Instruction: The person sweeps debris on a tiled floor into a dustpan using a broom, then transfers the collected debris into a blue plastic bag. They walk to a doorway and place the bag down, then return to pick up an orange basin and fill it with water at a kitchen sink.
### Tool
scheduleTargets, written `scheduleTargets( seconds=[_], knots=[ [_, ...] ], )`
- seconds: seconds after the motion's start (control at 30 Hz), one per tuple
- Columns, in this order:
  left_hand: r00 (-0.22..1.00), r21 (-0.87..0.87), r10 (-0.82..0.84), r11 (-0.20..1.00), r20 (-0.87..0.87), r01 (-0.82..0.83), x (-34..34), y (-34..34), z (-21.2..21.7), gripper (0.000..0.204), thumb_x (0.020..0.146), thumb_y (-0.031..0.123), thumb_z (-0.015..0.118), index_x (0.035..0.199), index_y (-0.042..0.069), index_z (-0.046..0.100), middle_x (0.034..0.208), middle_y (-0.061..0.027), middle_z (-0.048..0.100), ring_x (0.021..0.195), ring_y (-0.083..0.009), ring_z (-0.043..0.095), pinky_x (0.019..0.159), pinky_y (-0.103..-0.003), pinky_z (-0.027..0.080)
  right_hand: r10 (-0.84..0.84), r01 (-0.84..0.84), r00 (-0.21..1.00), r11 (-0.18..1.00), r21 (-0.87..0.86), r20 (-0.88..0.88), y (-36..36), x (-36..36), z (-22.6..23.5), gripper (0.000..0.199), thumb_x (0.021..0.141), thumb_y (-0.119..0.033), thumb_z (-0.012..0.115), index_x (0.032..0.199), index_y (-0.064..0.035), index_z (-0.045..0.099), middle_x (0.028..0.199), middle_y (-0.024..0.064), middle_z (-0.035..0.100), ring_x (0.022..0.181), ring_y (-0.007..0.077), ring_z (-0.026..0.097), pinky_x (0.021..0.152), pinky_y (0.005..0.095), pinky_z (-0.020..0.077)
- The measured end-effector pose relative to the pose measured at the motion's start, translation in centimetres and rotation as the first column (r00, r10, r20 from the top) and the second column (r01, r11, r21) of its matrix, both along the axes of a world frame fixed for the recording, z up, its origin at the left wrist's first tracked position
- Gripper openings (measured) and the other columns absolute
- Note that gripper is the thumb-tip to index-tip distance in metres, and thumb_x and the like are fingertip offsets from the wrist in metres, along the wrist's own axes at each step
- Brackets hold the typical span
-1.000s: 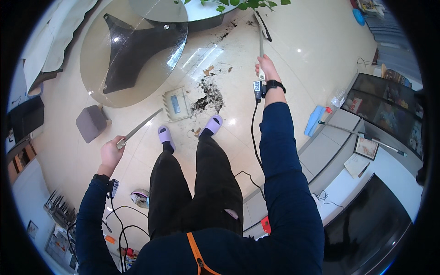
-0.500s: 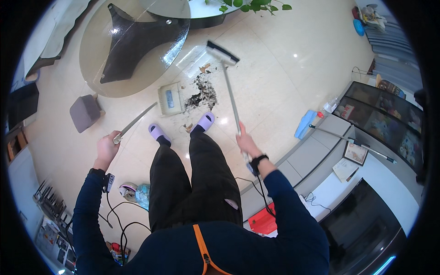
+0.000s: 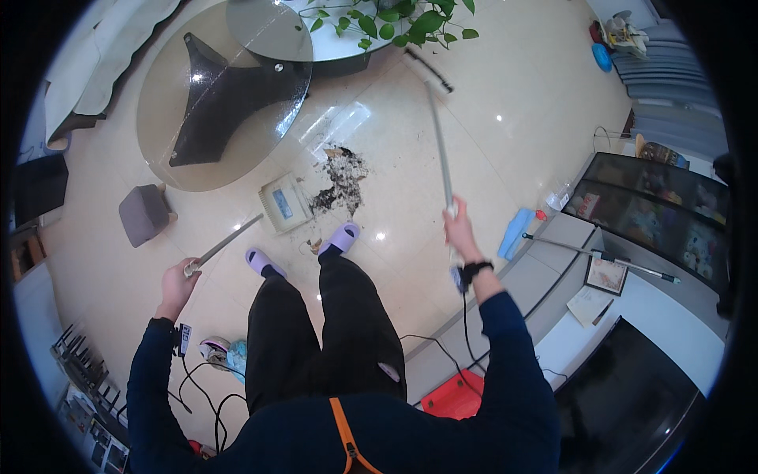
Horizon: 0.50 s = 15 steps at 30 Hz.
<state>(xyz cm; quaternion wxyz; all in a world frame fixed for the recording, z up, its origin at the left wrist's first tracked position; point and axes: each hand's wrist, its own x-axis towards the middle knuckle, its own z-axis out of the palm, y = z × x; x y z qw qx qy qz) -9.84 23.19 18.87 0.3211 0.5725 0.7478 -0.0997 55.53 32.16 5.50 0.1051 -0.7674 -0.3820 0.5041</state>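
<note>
In my right hand [image 3: 459, 231] I grip the pale handle of a broom [image 3: 440, 138], its dark-bristled head reaching out to the far right of the dirt, close to the plant. My left hand [image 3: 181, 283] is closed around the handle of a long-handled dustpan [image 3: 280, 207]. The pan, a pale tray with a blue label and a toothed edge, rests on the floor in front of my feet. Just right of it lies a patch of dark soil [image 3: 343, 182], with some brown dry leaf bits [image 3: 314, 246] nearer my slippers.
A round glass table [image 3: 237, 150] with a dark base stands far left, a grey stool [image 3: 144, 215] nearer. Leafy plant stems [image 3: 387, 24] hang at the top. Along the right runs a low cabinet [image 3: 545, 268]; cables trail beside both my arms.
The broom has swung away to the far right, off the floor near the soil, and my right hand has moved right with it. The dustpan stays by the soil, tilted slightly differently.
</note>
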Motion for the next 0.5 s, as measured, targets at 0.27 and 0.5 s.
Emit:
scheduleTargets(
  seconds=[0.27,0.5],
  knots=[
    [0.978,-0.039,0.207,0.978,0.018,-0.207,-0.6,-1.1,2.4,0.028,0.081,0.01,0.071,0.108,0.007,0.067,0.092,-0.0133,0.07,0.085,-0.0239,0.067,0.08,-0.033,0.051,-0.286,0.289,0.952,0.957,0.017,-0.107,22.6,1.6,-10.1,0.052,0.093,-0.014,0.047,0.143,-0.0165,0.034,0.073,0.0101,0.057,0.047,0.0188,0.055,0.04,0.0334,0.0468],
    [0.971,-0.045,0.24,0.97,-0.013,-0.24,-2.2,-3.1,0.2,0.027,0.082,0.013,0.071,0.108,0.008,0.067,0.093,-0.0155,0.07,0.089,-0.0283,0.069,0.08,-0.035,0.052,-0.101,0.117,0.979,0.99,-0.077,0.179,13.3,0.2,-12.7,0.057,0.096,-0.027,0.042,0.15,-0.0208,0.027,0.075,0.0181,0.062,0.05,0.0259,0.056,0.046,0.0404,0.0452]
  ],
)
